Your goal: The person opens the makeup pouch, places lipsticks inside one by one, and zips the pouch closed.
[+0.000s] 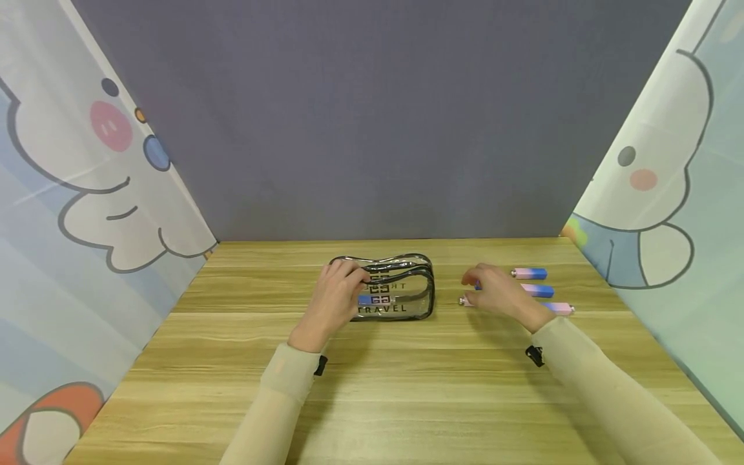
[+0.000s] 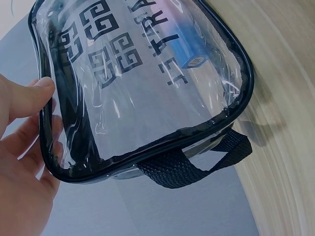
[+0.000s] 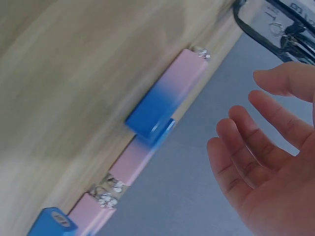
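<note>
One clear pouch [image 1: 415, 298] we list on the table [image 1: 395, 387], left hand [image 1: 334, 290] pinching its left end, one tube [image 2: 186, 46] inside, more tubes [image 3: 170, 93] right of it near the right hand [image 1: 496, 290], fingers loosely parted.

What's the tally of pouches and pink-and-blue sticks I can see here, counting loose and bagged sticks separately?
Clear pouch: 1
Loose pink-and-blue sticks: 5
Bagged pink-and-blue stick: 1
Total: 7

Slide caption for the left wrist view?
Left hand pinching a black-edged clear plastic pouch, with a pink-and-blue square-sided stick inside.
</note>
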`<state>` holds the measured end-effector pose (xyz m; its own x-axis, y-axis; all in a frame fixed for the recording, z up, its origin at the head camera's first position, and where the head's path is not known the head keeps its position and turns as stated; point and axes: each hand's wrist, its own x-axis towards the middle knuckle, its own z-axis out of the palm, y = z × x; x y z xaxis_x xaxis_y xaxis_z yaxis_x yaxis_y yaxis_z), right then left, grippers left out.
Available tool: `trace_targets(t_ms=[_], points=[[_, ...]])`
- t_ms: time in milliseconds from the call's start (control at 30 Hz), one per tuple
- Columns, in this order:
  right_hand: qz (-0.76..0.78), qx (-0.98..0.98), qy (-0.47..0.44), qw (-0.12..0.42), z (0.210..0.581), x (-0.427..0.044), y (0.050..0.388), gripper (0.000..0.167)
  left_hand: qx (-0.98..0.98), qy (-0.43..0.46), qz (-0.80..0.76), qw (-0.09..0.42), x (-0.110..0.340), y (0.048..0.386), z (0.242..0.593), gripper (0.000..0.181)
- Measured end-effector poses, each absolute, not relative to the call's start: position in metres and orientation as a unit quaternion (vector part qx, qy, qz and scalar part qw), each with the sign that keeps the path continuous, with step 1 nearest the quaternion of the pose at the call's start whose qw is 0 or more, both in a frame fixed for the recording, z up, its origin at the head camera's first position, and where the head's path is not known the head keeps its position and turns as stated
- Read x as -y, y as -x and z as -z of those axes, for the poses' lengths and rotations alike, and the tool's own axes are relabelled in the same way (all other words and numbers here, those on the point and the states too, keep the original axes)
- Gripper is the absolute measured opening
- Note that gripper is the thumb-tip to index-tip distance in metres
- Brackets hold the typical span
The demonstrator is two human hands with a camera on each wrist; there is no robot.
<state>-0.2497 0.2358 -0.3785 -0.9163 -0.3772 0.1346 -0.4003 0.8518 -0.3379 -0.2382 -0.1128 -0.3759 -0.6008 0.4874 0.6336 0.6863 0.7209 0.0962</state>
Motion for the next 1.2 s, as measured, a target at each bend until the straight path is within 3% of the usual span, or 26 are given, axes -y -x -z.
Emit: trace_targets(t_ms=[767,1200], points=[[-0.164,0.968,-0.191,-0.009,0.405,-0.245,0.259,0.021,0.878,0.334,0.171,0.296,0.115,0.237,0.376,0.016],[-0.139,0.97,-0.199,-0.004,0.409,-0.247,0.262,0.021,0.877,0.336,0.172,0.297,0.113,0.239,0.378,0.016]])
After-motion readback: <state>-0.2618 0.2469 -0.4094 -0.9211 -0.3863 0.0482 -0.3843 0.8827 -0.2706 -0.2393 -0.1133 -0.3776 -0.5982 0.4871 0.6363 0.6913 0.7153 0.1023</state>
